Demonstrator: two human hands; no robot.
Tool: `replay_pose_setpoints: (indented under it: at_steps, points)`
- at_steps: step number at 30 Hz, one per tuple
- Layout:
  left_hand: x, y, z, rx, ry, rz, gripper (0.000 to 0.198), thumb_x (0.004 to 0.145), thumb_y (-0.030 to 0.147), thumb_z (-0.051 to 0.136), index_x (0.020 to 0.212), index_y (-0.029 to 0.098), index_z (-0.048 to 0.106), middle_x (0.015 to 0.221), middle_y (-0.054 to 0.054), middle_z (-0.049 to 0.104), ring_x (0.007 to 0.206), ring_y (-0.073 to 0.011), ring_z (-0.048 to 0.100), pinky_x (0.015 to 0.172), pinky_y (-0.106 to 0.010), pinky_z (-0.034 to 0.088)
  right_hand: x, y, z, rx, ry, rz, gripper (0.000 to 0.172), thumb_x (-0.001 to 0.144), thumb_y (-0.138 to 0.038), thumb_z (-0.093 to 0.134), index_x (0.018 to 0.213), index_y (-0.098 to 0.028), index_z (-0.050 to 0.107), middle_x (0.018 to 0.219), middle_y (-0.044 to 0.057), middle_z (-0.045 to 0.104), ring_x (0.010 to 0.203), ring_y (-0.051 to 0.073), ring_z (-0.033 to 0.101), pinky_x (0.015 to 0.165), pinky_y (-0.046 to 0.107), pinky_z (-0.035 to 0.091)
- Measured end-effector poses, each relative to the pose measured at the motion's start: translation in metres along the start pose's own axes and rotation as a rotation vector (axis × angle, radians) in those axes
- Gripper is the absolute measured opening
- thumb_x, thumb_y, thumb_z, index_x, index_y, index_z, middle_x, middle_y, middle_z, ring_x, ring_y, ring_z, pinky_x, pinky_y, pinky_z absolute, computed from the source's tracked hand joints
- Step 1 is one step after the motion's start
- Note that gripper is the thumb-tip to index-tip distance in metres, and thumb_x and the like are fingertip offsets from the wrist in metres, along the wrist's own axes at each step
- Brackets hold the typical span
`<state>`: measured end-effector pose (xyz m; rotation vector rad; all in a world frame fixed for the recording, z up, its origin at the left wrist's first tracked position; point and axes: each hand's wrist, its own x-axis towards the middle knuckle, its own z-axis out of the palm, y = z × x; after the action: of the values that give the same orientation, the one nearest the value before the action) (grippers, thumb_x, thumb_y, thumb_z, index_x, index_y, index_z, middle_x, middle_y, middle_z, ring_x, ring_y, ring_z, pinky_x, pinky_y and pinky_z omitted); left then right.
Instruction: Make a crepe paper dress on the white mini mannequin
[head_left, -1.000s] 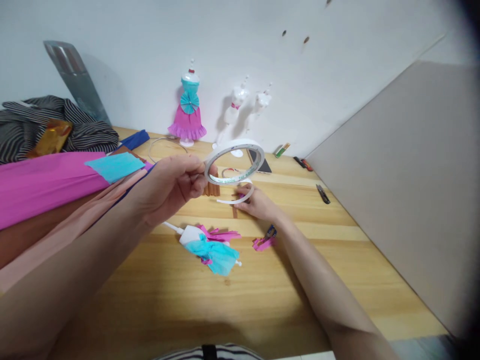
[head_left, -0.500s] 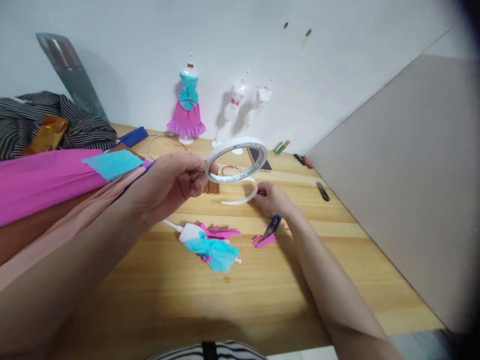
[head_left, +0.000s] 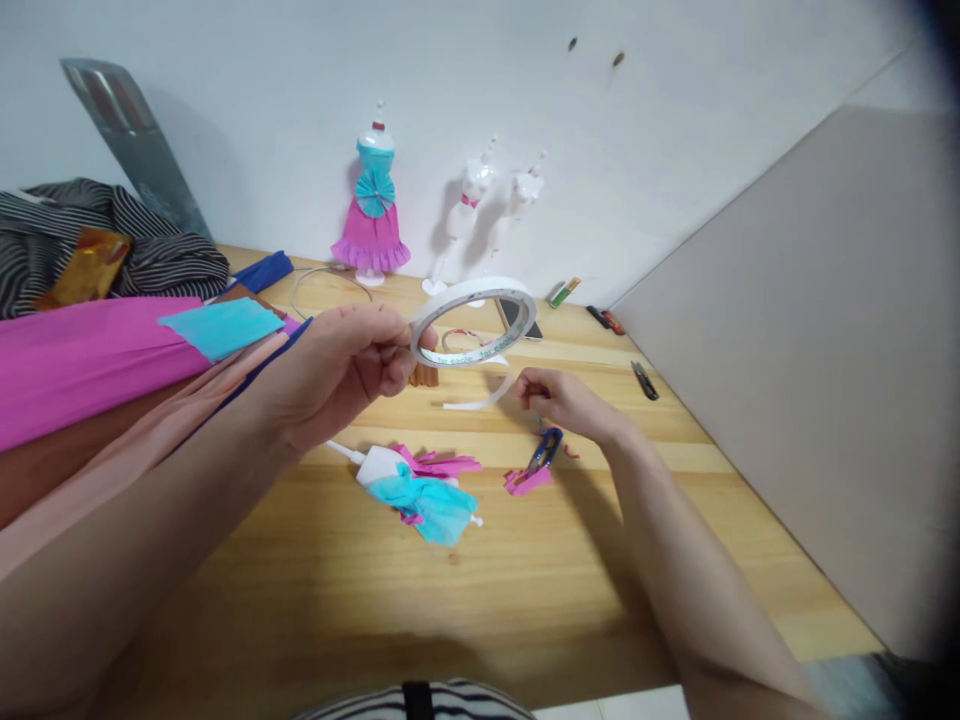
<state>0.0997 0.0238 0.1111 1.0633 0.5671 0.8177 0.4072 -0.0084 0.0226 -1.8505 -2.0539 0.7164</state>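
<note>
Pinched in my left hand (head_left: 360, 345) is a roll of white double-sided tape (head_left: 517, 335), raised above the table. A loose strip of tape (head_left: 480, 403) curls down beneath the roll. My right hand (head_left: 559, 398) is closed, fingers curled, just right of the strip; whatever it may hold is hidden. Below it lie blue thread snips (head_left: 546, 452) beside a pink crepe paper scrap (head_left: 529, 482). On the table in front of me, a small white mannequin (head_left: 382, 467) lies on its side, wrapped in turquoise crepe paper (head_left: 431, 505) and pink strips (head_left: 450, 466).
Against the wall stand a dressed mannequin (head_left: 373, 225) and two bare white ones (head_left: 478, 180). Crepe paper sheets (head_left: 82, 350) and striped cloth (head_left: 176, 265) cover the left side. A cutter knife (head_left: 645, 381) lies at right; a dark phone (head_left: 527, 322) rests behind the tape.
My right hand has shifted slightly right and up, its fingers now curled in view. A purple item seen at its fingertips no longer shows. My left hand and the tape roll stay nearly still.
</note>
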Motion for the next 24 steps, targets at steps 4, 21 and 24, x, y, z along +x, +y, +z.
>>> replay_pose_setpoints:
  at_steps: [4,21,24]
  points:
    - [-0.001,0.001,0.0,0.006,-0.001,-0.008,0.015,0.072,0.015,0.055,0.068,0.008,0.067,0.048,0.001,0.046,0.044,-0.0052,0.04,0.042,-0.014,0.036,-0.027,-0.014,0.0,-0.04,-0.173,-0.049,0.014,0.079,-0.017,0.042,0.073,-0.019,0.054,0.068,0.001,0.057,0.062,0.015,0.051,0.059,0.027,0.039]
    - [-0.001,-0.001,-0.001,-0.009,-0.007,0.006,0.015,0.072,0.014,0.054,0.061,0.009,0.062,0.05,0.0,0.048,0.045,-0.005,0.041,0.042,-0.013,0.037,-0.053,0.002,-0.011,0.329,0.089,0.125,0.018,0.08,-0.037,0.053,0.081,-0.02,0.048,0.067,0.0,0.056,0.052,0.012,0.045,0.049,0.025,0.033]
    - [-0.001,0.0,-0.001,-0.02,-0.005,0.009,0.014,0.071,0.014,0.056,0.059,0.01,0.061,0.053,-0.001,0.05,0.045,-0.0047,0.04,0.042,-0.014,0.037,-0.057,0.026,-0.017,0.026,0.133,0.207,0.012,0.079,-0.028,0.049,0.08,-0.019,0.057,0.068,0.003,0.06,0.061,0.016,0.052,0.055,0.027,0.038]
